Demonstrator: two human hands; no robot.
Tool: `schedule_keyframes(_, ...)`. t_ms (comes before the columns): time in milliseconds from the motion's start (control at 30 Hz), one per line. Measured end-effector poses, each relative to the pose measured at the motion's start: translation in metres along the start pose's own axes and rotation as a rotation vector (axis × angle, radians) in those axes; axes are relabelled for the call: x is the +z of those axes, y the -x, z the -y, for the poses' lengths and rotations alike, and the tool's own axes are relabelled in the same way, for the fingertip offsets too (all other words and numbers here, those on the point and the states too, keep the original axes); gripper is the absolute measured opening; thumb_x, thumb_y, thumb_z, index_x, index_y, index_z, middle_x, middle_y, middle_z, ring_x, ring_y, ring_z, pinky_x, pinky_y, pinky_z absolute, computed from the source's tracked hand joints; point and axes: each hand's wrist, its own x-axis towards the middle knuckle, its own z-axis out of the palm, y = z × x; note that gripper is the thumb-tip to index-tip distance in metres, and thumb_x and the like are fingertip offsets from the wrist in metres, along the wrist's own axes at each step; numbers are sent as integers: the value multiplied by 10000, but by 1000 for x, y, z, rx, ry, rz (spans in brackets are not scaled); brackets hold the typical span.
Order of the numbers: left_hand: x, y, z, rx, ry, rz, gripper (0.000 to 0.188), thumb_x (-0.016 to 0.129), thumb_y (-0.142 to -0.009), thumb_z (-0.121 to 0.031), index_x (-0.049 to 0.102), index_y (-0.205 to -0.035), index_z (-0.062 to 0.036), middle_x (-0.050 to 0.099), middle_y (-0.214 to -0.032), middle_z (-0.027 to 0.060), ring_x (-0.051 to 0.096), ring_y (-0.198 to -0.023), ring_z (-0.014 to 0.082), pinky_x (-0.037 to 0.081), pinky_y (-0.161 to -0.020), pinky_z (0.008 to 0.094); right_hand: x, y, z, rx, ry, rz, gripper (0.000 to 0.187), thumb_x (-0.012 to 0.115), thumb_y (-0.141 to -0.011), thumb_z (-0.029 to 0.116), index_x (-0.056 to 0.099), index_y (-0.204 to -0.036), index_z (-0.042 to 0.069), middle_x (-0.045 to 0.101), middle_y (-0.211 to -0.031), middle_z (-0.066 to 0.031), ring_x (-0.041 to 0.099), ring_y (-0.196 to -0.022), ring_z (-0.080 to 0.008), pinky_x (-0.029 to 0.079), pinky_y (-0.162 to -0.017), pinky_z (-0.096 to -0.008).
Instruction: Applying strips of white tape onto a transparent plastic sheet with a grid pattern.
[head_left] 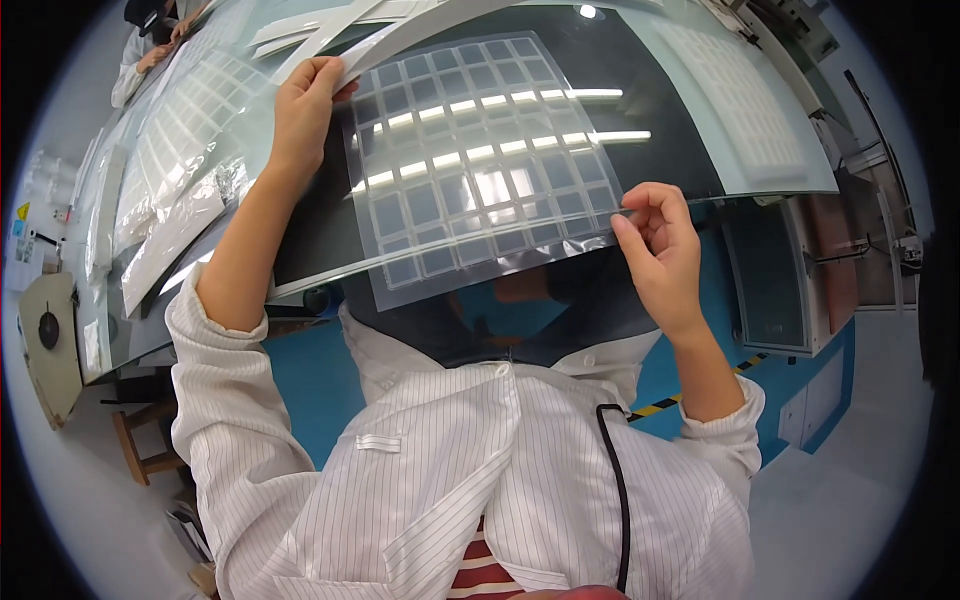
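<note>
- Right hand [660,250]: thumb and fingertips pinched together on clear gridded sheet [485,165].
- Left hand [305,118]: fingers closed on white strip's [425,38] end.
- Sheet overhangs worktop's [660,85] near edge.
- White panel [740,100] near right edge.

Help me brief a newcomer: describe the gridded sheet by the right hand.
Find the dark tabletop. Across its near edge lies a transparent sheet of rectangular cells, the right hand at its corner. Unlike the pale gridded sheets on either side, it reveals the dark surface beneath.
</note>
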Motion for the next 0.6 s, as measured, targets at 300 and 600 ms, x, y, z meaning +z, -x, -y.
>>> schedule_keyframes(300,-3,-10,-4,173,-44,-56,201,623,-1012,-185,693,-988,1,648,-892,-6,587,-829,81,498,-793,238,-2,-71,36,-94,215,125,226,653,-968,30,575,-1179,7,572,-967,8,463,-697,-7,379,-637,-168)
schedule_keyframes(600,37,15,-29,319,-483,174,175,687,-944,-174,681,-999,-8,654,-847,70,581,-785,143,462,-709,291,93,-177,42,-798,465,287,189,633,-899,0,615,-1086,11,635,-1022,-140,622,-955,-301,493,-827,-392)
